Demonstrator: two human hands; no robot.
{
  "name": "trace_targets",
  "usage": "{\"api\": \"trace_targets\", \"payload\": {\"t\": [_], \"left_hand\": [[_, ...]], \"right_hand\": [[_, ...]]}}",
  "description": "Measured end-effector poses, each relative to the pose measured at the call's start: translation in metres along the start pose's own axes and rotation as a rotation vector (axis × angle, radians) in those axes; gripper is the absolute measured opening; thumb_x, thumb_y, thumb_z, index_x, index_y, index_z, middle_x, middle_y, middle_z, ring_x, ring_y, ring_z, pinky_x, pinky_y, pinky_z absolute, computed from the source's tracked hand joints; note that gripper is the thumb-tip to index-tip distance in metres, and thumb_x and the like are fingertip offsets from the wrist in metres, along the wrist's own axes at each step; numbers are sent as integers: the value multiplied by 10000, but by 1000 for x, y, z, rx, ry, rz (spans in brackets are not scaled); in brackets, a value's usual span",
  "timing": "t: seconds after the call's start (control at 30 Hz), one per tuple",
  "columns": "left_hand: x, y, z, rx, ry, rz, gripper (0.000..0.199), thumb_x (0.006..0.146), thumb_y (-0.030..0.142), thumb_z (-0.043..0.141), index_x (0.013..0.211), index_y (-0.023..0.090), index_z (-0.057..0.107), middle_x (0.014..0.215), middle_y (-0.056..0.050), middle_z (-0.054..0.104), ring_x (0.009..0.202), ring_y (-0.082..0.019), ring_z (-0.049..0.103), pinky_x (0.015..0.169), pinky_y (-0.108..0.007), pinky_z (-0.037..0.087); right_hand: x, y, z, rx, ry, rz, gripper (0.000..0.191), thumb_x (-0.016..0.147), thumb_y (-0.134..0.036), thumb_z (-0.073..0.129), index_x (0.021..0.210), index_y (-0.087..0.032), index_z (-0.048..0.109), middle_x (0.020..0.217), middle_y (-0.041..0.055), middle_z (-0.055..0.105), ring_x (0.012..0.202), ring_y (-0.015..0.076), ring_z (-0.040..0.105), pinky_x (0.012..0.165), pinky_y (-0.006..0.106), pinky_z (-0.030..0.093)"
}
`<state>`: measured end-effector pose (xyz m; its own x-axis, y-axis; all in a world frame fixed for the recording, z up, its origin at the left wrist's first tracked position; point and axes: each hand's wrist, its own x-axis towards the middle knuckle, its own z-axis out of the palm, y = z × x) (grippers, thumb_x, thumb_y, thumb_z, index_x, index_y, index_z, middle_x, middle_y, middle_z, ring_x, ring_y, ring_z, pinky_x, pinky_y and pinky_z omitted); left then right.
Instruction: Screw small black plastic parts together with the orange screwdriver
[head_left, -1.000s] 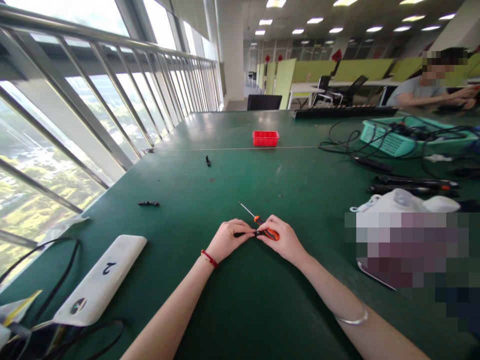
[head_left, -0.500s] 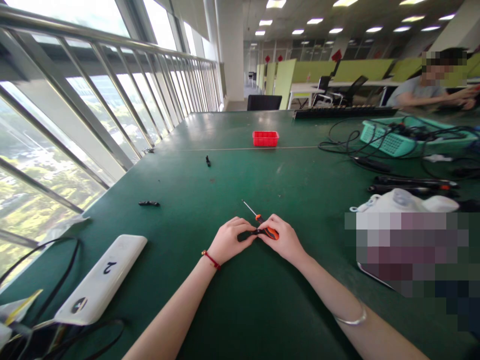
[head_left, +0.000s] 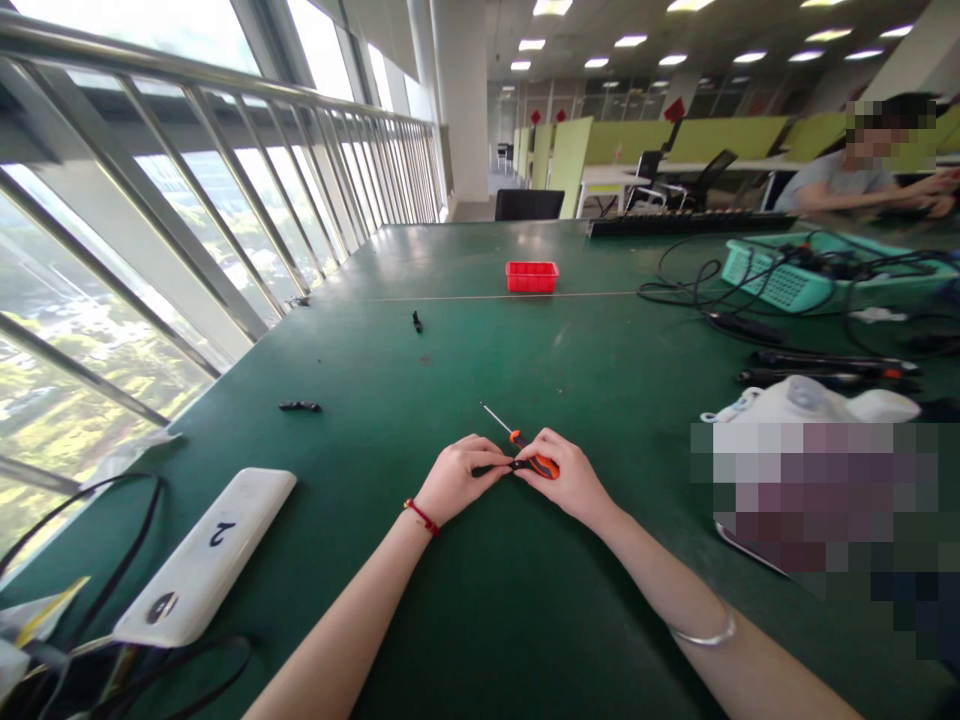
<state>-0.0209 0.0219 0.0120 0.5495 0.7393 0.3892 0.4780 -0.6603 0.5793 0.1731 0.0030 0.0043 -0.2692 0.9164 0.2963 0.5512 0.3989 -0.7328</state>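
My left hand (head_left: 459, 482) is closed in a pinch on a small dark part (head_left: 492, 468), mostly covered by the fingers. My right hand (head_left: 568, 478) grips a screwdriver (head_left: 543, 466) by its orange and black handle. Its thin metal shaft points away to the upper left, clear of the small part. The fingertips of both hands meet over the dark part's right end, so how far the right hand also pinches it is hard to see. Both hands are low over the green table (head_left: 480, 600).
Small black pieces (head_left: 300, 406) (head_left: 417, 321) lie to the left and farther back. A red bin (head_left: 532, 278) stands ahead. On the right are a teal basket (head_left: 772, 285) with cables and a white bag-like item (head_left: 802, 400). A white power bank (head_left: 214, 550) lies left; a person (head_left: 840, 185) sits far right.
The screwdriver's tip has shifted slightly left. Both hands stay in almost the same place, with the dark part still between the fingers.
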Motion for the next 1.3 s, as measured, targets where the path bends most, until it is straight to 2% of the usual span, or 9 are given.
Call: {"api": "trace_targets", "payload": {"t": [0.13,0.27,0.5,0.93,1.1,1.3], "left_hand": [[1,2,0,-61,-2,-61,137,776,269,626,859,197,708,855,-41,681,804,-151,612,760,-273,494],[3,3,-2,-171,-29,-125,98,733,251,670,783,172,700,801,-35,677,776,-147,619,754,-264,498],[2,-4,-2,-352,-58,-179,97,686,262,713,694,165,712,770,-39,671,732,-137,623,708,-243,506],[2,-3,-3,-318,-59,-175,112,750,261,654,788,181,724,800,-40,691,761,-140,628,735,-246,508],[2,1,-4,-256,-7,-181,123,763,258,636,816,174,710,825,-43,686,777,-147,627,758,-268,507],[3,6,-3,-143,153,-229,166,804,237,581,921,177,682,839,-36,683,764,-147,631,747,-278,508]], "right_hand": [[0,1,1,-5,6,-3,83,750,-276,619,809,-225,648,810,0,534,723,129,566,706,272,444],[0,0,0,-7,-20,-22,86,761,-266,608,825,-227,650,816,1,531,733,130,563,710,274,439],[-2,-1,-2,59,-79,-67,97,755,-246,614,841,-232,657,836,3,539,755,132,569,719,274,440],[1,-1,-4,175,-29,-78,102,732,-250,641,819,-199,653,799,12,556,738,134,564,720,281,443],[0,-2,-3,156,10,-60,88,745,-253,625,815,-203,647,794,13,548,734,138,563,706,280,447],[1,0,-2,113,135,-42,86,761,-238,603,836,-219,641,807,18,547,729,140,564,694,273,448]]}}
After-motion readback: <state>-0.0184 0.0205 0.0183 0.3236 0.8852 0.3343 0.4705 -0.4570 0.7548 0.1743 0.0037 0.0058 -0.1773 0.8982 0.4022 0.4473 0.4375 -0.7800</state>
